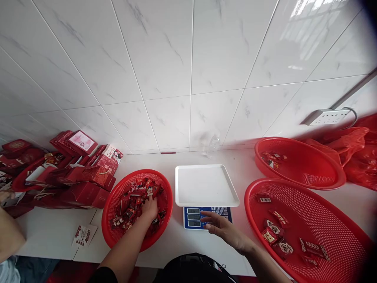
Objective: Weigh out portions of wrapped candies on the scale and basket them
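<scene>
My left hand (149,209) reaches down into a red round basket (107,226) full of red wrapped candies (129,214). Its fingers look closed around a wrapped candy (150,191); the other candies partly hide the fingertips. Above the blue front panel of a digital scale (188,226) is my right hand (222,228), holding nothing, with its fingers spread. Whether it touches the keys I cannot tell. On top of the scale, the white tray (206,184) has nothing on it.
Two red baskets, a near one (330,208) and a far one (300,157), hold a few candies on the right. Red gift boxes (85,194) crowd the left, beside another person's arm (8,232). A clear bottle (213,146) and a power strip (326,116) are by the wall.
</scene>
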A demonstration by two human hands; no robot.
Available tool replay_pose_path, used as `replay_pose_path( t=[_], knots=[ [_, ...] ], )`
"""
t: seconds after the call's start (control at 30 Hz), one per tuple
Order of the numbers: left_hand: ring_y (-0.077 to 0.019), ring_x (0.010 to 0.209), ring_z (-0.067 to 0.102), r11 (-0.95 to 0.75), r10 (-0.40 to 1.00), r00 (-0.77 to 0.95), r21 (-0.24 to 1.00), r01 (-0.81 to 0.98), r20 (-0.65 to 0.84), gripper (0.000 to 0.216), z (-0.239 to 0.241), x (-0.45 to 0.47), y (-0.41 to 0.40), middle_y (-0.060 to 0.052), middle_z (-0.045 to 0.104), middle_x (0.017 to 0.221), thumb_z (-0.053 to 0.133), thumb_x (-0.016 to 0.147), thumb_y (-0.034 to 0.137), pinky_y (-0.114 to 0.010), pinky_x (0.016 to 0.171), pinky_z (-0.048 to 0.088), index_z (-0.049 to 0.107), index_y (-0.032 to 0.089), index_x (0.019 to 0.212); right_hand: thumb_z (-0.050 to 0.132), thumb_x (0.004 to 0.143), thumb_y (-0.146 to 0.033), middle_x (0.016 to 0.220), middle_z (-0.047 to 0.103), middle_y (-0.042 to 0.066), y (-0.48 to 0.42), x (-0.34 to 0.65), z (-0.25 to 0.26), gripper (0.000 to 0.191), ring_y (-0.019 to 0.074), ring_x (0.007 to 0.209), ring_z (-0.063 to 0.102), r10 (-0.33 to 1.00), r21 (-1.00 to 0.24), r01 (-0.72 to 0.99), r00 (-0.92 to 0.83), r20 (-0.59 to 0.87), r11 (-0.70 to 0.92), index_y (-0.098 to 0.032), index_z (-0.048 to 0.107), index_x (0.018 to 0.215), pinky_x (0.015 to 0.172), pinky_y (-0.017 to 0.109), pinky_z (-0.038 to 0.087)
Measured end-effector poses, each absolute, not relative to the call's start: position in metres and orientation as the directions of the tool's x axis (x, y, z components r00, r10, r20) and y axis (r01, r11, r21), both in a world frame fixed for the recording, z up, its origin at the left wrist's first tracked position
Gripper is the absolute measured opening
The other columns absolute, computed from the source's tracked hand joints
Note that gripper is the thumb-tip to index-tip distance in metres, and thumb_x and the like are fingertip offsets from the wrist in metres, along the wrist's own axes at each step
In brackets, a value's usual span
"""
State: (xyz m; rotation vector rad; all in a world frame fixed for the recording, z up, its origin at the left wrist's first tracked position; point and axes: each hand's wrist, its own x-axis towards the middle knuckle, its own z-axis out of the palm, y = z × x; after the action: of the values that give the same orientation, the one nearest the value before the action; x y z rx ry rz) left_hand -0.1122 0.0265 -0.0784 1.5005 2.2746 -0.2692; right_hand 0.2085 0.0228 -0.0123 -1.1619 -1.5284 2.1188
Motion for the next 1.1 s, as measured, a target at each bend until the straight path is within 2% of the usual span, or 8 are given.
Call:
replay_pose_path(
  t=[0.17,0.3,0.47,0.57,0.67,0.83,0.97,1.1],
  knots=[
    [-0.0254,0.092,0.059,0.429,0.840,-0.343,0.128,0.894,-0.422,0.024,-0.080,-0.118,0.042,-0.014,0.064,0.099,0.042,0.077,0.010,-0.033,0.077,0.043,0.061,0.013,0.092,0.056,0.075,-0.051,0.118,0.055,0.009,0.022,0.212,-0.009,0.060,0.0211,0.110,0.052,0.636,-0.888,0.222,-0.630,-0.445,-0.402,-0.022,0.045,0.127,0.094,0.039,0.038],
    [-0.0183,0.098,0.059,0.431,0.864,-0.335,0.210,0.878,-0.376,0.033,-0.080,-0.124,0.061,-0.010,0.063,0.107,0.036,0.081,0.012,-0.026,0.080,0.043,0.055,0.016,0.107,0.056,0.074,-0.054,0.119,0.055,0.010,0.021,0.215,-0.005,0.064,0.0226,0.112,0.050,0.640,-0.881,0.245,-0.613,-0.464,-0.404,-0.022,0.045,0.128,0.094,0.039,0.038],
    [-0.0224,0.120,0.044,0.425,0.871,-0.322,0.237,0.874,-0.371,0.057,-0.087,-0.117,0.072,-0.013,0.044,0.134,0.052,0.076,0.022,-0.029,0.092,0.038,0.036,0.017,0.130,0.057,0.072,-0.057,0.123,0.052,0.012,0.026,0.211,-0.003,0.073,0.0240,0.111,0.051,0.665,-0.876,0.227,-0.578,-0.474,-0.427,-0.021,0.038,0.132,0.093,0.040,0.040],
    [-0.0315,0.128,0.032,0.458,0.845,-0.359,0.191,0.868,-0.396,0.074,-0.092,-0.108,0.073,-0.018,0.022,0.145,0.057,0.072,0.027,-0.038,0.094,0.036,0.024,0.018,0.138,0.058,0.072,-0.058,0.139,0.036,0.014,0.053,0.210,-0.006,0.084,0.0249,0.114,0.050,0.770,-0.889,0.101,-0.461,-0.441,-0.447,-0.027,0.019,0.140,0.092,0.041,0.042],
    [-0.0348,0.125,0.036,0.500,0.811,-0.427,0.095,0.861,-0.399,0.077,-0.094,-0.105,0.081,-0.021,0.017,0.145,0.053,0.074,0.030,-0.041,0.089,0.040,0.016,0.017,0.140,0.058,0.071,-0.057,0.146,0.023,0.011,0.096,0.213,-0.008,0.089,0.0240,0.115,0.051,0.857,-0.878,-0.088,-0.282,-0.432,-0.471,-0.033,0.007,0.141,0.094,0.039,0.043],
    [-0.0372,0.107,0.052,0.549,0.743,-0.478,0.018,0.836,-0.468,0.072,-0.090,-0.110,0.100,-0.027,0.035,0.133,0.050,0.075,0.035,-0.044,0.073,0.047,0.023,0.013,0.137,0.061,0.072,-0.052,0.141,0.035,0.010,0.119,0.208,-0.001,0.076,0.0232,0.111,0.054,0.880,-0.873,-0.192,-0.265,-0.395,-0.449,-0.032,0.026,0.137,0.096,0.040,0.041],
    [-0.0391,0.100,0.056,0.506,0.739,-0.427,0.011,0.862,-0.521,0.061,-0.089,-0.114,0.104,-0.025,0.050,0.118,0.057,0.069,0.039,-0.045,0.070,0.048,0.045,0.015,0.123,0.063,0.071,-0.050,0.127,0.050,0.013,0.077,0.196,0.006,0.064,0.0237,0.101,0.059,0.810,-0.889,-0.054,-0.440,-0.388,-0.455,-0.023,0.045,0.127,0.092,0.043,0.041],
    [-0.0343,0.094,0.060,0.435,0.773,-0.343,0.051,0.899,-0.533,0.049,-0.089,-0.112,0.095,-0.020,0.054,0.115,0.062,0.066,0.035,-0.040,0.071,0.047,0.053,0.020,0.111,0.065,0.067,-0.052,0.113,0.058,0.011,0.033,0.193,0.000,0.062,0.0228,0.096,0.059,0.734,-0.866,0.084,-0.494,-0.466,-0.493,-0.020,0.052,0.119,0.087,0.040,0.043]
  ],
)
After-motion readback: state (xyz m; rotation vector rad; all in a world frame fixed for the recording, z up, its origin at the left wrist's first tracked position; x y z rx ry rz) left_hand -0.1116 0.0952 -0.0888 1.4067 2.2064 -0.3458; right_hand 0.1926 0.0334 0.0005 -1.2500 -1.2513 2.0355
